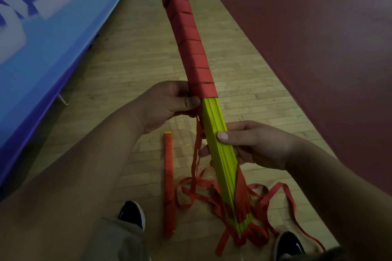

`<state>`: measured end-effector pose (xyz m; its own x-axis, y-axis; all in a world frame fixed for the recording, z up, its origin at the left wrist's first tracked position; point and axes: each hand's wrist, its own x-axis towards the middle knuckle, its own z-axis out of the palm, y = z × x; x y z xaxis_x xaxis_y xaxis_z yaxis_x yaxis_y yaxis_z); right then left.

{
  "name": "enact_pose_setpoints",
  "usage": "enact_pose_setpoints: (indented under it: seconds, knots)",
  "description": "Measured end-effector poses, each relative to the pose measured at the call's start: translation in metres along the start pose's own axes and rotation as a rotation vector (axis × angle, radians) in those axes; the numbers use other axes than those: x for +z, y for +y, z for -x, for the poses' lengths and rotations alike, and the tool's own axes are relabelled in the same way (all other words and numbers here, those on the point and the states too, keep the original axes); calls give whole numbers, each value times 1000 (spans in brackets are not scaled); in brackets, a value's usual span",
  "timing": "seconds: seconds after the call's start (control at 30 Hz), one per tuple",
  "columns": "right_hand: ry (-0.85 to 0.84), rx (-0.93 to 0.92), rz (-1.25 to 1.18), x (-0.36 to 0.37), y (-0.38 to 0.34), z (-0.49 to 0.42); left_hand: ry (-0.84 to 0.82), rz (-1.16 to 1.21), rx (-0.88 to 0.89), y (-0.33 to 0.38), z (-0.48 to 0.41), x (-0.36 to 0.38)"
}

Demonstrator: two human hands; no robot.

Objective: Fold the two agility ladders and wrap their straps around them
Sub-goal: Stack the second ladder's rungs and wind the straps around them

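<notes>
1. Your left hand [167,101] is curled closed around the held ladder [216,129], a folded stack of yellow rungs. The thumb lies against the near side of the stack. The other fingers pass behind it and are hidden.

2. The red strap wrap [186,32] starts directly at your left hand and covers the stack in overlapping turns all the way up and away from you. It ends flush with your left thumb.

3. Your right hand [252,144] grips the bare yellow section, just below your left hand and on the opposite side. The thumb presses the top face and the fingers curl underneath (2 fingertips show past the far edge).

4. The loose strap [197,195] hangs from just beneath your left hand. It falls past your right hand and lies in tangled loops on the wooden floor [131,59] around the lower end of the stack. Whether your left hand also pinches the strap cannot be told.

5. The second ladder [169,180] lies flat on the floor below your left hand, fully wound in red, beside the loose loops.

6. The left shoe [132,214] sits below your left forearm and the right shoe [288,243] below your right forearm.

7. A blue banner [42,34] runs outboard of your left hand. A dark red floor area [307,27] lies outboard of your right.
</notes>
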<state>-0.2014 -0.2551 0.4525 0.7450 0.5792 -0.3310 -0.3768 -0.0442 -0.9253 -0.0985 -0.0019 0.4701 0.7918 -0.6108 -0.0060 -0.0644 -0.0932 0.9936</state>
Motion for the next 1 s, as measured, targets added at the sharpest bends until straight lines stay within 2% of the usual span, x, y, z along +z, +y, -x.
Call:
enact_pose_setpoints:
  seconds: [0.17,0.33,0.63,0.83,1.0]
  knots:
    - [-115,5,-63,-1,6,-1,-96,93,51,1,2,-1]
    - [-56,-50,-3,2,6,-2,-60,41,21,2,2,-4]
    - [139,-28,85,4,1,-4,50,-180,-208,13,6,-3]
    - [230,-24,108,5,-1,-4,87,-180,-190,18,9,-2]
    - [243,-11,88,4,2,-5,84,-208,-203,18,7,-2]
